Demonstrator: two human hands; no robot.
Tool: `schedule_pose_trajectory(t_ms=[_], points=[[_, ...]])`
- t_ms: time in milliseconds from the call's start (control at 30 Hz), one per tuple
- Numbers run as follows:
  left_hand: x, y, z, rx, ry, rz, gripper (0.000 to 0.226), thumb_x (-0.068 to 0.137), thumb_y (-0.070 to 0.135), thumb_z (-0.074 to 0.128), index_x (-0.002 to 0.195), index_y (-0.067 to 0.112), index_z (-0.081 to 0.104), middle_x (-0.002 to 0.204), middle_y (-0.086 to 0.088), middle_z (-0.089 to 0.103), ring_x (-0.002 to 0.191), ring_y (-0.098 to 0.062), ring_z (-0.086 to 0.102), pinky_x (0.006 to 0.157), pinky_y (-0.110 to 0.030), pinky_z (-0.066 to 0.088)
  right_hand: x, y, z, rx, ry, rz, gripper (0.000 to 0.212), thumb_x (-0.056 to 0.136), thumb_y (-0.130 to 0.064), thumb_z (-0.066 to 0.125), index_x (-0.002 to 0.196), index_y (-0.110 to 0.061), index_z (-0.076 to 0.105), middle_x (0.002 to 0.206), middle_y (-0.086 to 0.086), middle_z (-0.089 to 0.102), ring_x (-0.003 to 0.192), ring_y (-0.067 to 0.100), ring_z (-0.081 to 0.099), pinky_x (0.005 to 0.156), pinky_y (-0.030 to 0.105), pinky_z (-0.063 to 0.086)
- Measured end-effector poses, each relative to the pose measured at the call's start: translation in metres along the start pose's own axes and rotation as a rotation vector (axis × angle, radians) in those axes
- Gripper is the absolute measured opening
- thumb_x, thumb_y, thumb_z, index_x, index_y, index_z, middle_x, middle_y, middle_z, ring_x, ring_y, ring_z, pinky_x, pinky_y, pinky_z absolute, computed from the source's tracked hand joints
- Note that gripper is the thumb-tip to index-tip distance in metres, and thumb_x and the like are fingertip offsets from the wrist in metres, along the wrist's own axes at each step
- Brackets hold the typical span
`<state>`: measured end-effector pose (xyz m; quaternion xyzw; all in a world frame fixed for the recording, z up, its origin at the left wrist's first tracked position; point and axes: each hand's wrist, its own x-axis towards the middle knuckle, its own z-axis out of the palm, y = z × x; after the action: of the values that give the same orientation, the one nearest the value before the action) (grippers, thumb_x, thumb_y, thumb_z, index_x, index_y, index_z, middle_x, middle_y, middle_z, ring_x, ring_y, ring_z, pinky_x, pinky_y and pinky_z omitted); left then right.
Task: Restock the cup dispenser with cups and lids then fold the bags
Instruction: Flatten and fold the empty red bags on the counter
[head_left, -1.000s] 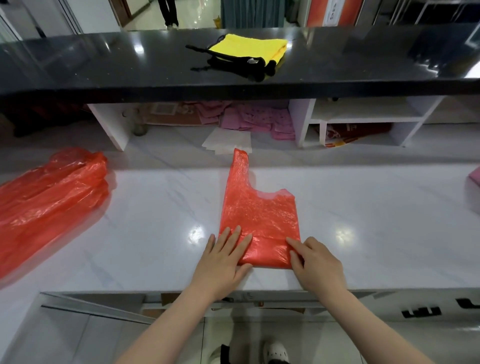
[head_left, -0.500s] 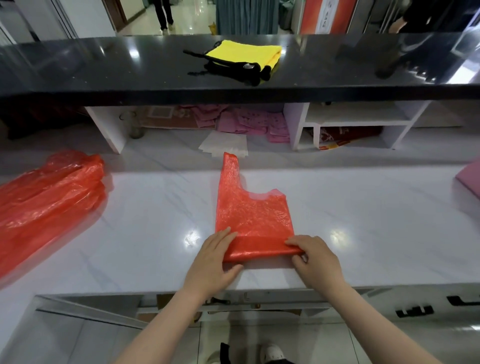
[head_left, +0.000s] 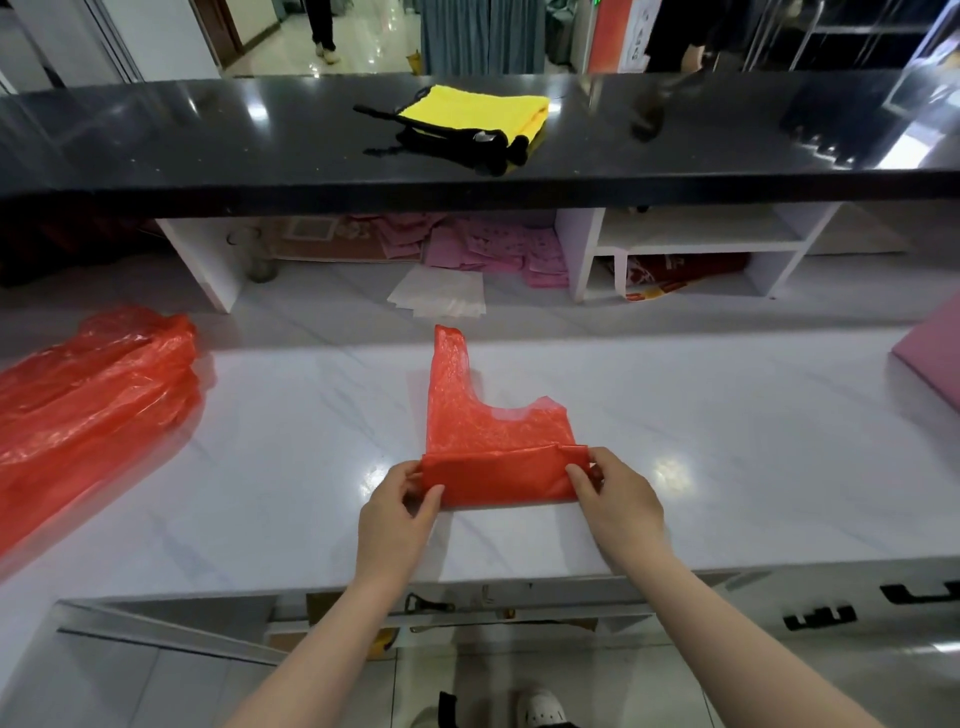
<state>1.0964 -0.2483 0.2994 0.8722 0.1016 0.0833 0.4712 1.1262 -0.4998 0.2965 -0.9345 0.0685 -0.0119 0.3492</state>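
Red bag (head_left: 488, 441) (near edge folded over) pinched by left hand (head_left: 397, 512) and right hand (head_left: 618, 499) fingers.

Single head-worn view looks forward and down, close over the white counter (head_left: 727, 499).

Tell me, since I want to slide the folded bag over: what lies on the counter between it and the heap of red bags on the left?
Nothing: the head view shows bare white marble counter between the folded bag and the heap of red bags.
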Motion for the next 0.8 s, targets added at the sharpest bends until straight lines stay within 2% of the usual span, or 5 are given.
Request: schedule_pose_trajectory(t_ms=[300,467,567,667,800], points=[[0.0,0.002,0.006,0.177,0.003,0.118,0.05,0.088,0.015,0.064,0.133,0.027,0.047,0.115,0.004,0.054,0.101,-0.01,0.055,0.085,-0.022,0.049,0.006,-0.01,0.006,-0.167,0.029,0.039,0.043,0.094,-0.05,0.047,0.132,-0.032,0.037,0.083,-0.016,0.058,0.07,0.013,0.058,0.053,0.027,0.039],[-0.001,0.006,0.009,0.544,-0.124,0.536,0.065,0.076,-0.005,0.07,0.136,0.012,0.052,0.148,-0.018,0.039,0.135,-0.043,0.036,0.106,-0.06,0.027,0.003,-0.009,0.009,-0.238,0.051,-0.056,0.039,0.095,-0.045,0.047,0.131,-0.031,0.041,0.12,-0.006,0.05,0.088,0.017,0.06,0.058,0.028,0.044],[0.003,0.002,0.009,0.678,-0.32,0.443,0.058,0.099,0.025,0.044,0.151,0.026,0.019,0.157,0.004,0.0,0.147,-0.026,-0.005,0.116,-0.043,-0.011,-0.002,-0.006,0.01,-0.309,0.044,-0.203,0.046,0.097,-0.047,0.04,0.141,-0.035,0.034,0.148,-0.008,0.03,0.121,0.017,0.042,0.079,0.036,0.05],[0.006,-0.004,0.011,0.736,-0.377,0.37,0.056,0.101,0.04,0.025,0.151,0.035,-0.001,0.152,0.014,-0.018,0.137,-0.01,-0.029,0.109,-0.032,-0.026,0.0,-0.001,0.012,-0.449,-0.132,-0.396,0.06,0.096,-0.055,0.031,0.151,-0.039,0.012,0.161,-0.013,-0.002,0.145,0.01,0.0,0.115,0.038,0.018],[0.006,-0.004,0.012,0.703,-0.392,0.342,0.059,0.1,0.045,0.027,0.152,0.035,0.0,0.154,0.015,-0.014,0.142,-0.008,-0.02,0.114,-0.033,-0.017,0.009,0.001,0.008,-0.506,-0.369,-0.419,0.07,0.091,-0.065,0.019,0.152,-0.039,-0.002,0.154,-0.02,-0.016,0.139,0.0,-0.022,0.115,0.036,-0.012]])
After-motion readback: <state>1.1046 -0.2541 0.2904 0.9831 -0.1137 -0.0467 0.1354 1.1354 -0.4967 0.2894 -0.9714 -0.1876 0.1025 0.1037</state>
